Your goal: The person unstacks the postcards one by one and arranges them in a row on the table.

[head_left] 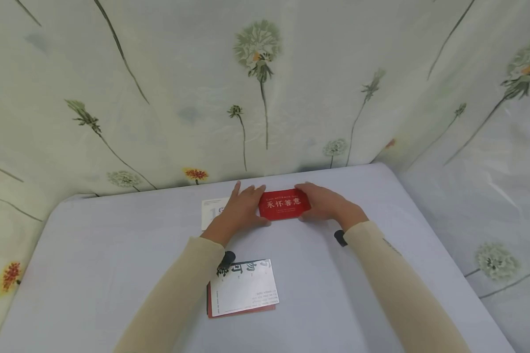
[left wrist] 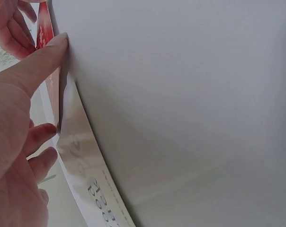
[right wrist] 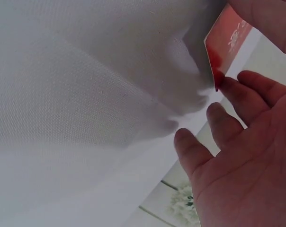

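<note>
You're in what looks like a curtained-off nook or booth, tho whether it's in a home or a studio you can't tell from these pics. Floral sheeting [head_left: 181, 63] w/ a dandelion print fills the upper half of your head view & runs down its L & R edges, boxing in your table [head_left: 115, 255] at back & both sides. That table, under a plain pale cloth, takes up the lower ctr, its far edge close to the sheeting.

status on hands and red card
Left hand and right hand grip red card by opposite ends. White card just left, partly hidden. No obstruction seen.
</note>
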`<state>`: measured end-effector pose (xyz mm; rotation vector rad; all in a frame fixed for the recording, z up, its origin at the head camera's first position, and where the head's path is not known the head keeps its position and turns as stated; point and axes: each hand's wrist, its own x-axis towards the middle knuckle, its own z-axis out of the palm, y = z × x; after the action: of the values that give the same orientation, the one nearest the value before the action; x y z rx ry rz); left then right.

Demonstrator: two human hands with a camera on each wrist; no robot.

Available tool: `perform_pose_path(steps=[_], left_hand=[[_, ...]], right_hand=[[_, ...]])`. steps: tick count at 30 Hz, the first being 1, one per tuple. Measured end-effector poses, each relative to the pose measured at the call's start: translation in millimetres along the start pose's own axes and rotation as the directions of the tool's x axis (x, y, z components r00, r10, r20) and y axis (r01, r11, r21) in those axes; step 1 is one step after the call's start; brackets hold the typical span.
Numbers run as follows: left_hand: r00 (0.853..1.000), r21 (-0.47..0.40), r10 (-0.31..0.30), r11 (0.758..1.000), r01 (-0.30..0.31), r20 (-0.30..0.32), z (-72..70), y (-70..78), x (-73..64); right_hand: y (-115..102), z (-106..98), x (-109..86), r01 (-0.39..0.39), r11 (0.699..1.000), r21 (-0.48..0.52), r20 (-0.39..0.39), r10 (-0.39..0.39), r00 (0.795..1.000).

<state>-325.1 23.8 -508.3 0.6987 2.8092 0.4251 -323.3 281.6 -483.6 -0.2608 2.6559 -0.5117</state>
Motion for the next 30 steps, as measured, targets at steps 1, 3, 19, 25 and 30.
perform_pose_path(steps=[1, 3, 19, 25, 30], left_hand=[[1.000, 0.002, -0.003, 1.000, 0.003, 0.001, 0.1, -0.1, 0.2], [1.000, 0.001, -0.002, 1.000, 0.002, -0.002, -0.2, 0.1, 0.0], [0.993, 0.133, 0.107, 0.986, -0.100, -0.048, -15.3, 19.5, -14.4], [0.987, 0.116, 0.130, 0.986, -0.120, -0.089, -24.7, 20.9, -35.0], [0.978, 0.080, 0.164, 0.985, -0.154, -0.128, -29.3, 21.6, -51.1]], right_hand=[[0.0, 0.2, 0.2, -0.001, 1.000, 0.001, 0.000, 0.001, 1.000], [0.2, 0.7, 0.5, -0.002, 1.000, 0.002, -0.004, 0.002, 1.000], [-10.3, 6.9, -18.2, 0.074, 0.995, -0.070, -0.065, -0.078, 0.995], [-26.1, 12.0, -34.8, 0.120, 0.982, -0.147, -0.107, -0.137, 0.985], [-37.3, 18.3, -44.1, 0.153, 0.966, -0.208, -0.139, -0.184, 0.973]])
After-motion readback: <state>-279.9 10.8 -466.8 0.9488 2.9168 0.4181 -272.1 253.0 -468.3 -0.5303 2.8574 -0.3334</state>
